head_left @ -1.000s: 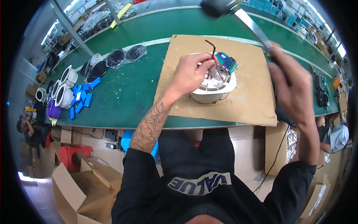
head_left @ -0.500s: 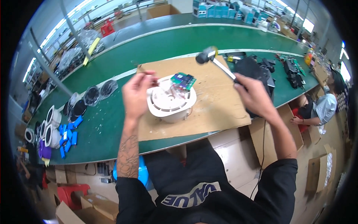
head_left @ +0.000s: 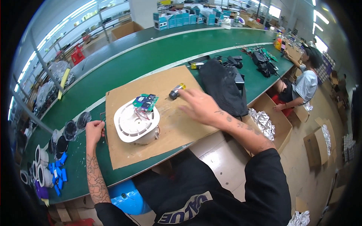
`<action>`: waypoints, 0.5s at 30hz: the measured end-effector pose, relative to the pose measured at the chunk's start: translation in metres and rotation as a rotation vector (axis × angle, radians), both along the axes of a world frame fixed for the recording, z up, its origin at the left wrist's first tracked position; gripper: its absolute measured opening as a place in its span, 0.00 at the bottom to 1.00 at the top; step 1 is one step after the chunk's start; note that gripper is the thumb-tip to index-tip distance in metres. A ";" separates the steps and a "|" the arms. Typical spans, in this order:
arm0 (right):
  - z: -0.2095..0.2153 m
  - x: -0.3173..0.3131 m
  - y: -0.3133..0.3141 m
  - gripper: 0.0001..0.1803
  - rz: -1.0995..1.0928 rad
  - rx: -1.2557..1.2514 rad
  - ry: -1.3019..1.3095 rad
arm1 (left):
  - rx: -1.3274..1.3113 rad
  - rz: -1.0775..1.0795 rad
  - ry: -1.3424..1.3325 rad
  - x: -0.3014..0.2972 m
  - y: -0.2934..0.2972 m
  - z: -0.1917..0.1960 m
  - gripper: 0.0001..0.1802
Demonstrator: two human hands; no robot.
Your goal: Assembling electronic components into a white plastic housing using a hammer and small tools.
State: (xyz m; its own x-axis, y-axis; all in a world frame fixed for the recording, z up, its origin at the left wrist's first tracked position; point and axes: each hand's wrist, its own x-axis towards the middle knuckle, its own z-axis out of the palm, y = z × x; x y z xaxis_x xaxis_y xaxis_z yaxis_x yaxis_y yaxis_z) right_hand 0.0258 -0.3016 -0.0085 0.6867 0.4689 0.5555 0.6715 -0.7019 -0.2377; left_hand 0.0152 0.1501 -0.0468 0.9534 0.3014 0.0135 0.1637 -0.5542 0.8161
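A white round-cornered plastic housing (head_left: 132, 127) with a slotted top stands on a cardboard sheet (head_left: 171, 124). On its far edge rests a green circuit board (head_left: 145, 102), with thin wires running to the housing. My right hand (head_left: 200, 107) is over the sheet, fingers outstretched, beside a hammer (head_left: 175, 92) lying there. Only the black and yellow hammer head shows clearly; the handle is hidden by the hand. At the sheet's left edge, the fingers of my left hand (head_left: 95, 132) are pinched together on a thin dark piece, too small to name.
Black mesh fabric (head_left: 218, 86) and dark adapters lie right of the cardboard. Blue cylinders (head_left: 60, 171) and white ring-shaped housings (head_left: 44, 175) are at the left on the green bench. A box of crumpled paper (head_left: 264, 124) stands below the right edge; another person (head_left: 303, 84) sits beyond.
The hammer has come down from the air onto the cardboard, and my right hand has opened off its handle. My left hand has moved away from the housing, leftward. The view has turned right.
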 end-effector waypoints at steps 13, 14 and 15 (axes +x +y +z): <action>0.010 -0.042 0.164 0.27 0.361 -0.218 -0.025 | 0.708 0.158 -0.138 -0.001 -0.036 -0.017 0.12; 0.009 -0.043 0.168 0.27 0.360 -0.279 0.061 | 0.711 0.184 -0.166 -0.002 -0.035 -0.018 0.12; 0.009 -0.047 0.168 0.27 0.361 -0.286 0.070 | 0.714 0.214 -0.187 -0.006 -0.034 -0.019 0.12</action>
State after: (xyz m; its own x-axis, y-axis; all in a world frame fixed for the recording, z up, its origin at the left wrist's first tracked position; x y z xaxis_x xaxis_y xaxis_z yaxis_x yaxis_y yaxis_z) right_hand -0.0210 -0.1331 0.0006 0.4827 0.8123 0.3275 0.8741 -0.4702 -0.1220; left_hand 0.0089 0.1161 -0.0655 0.8381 0.3368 0.4292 0.2216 -0.9290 0.2963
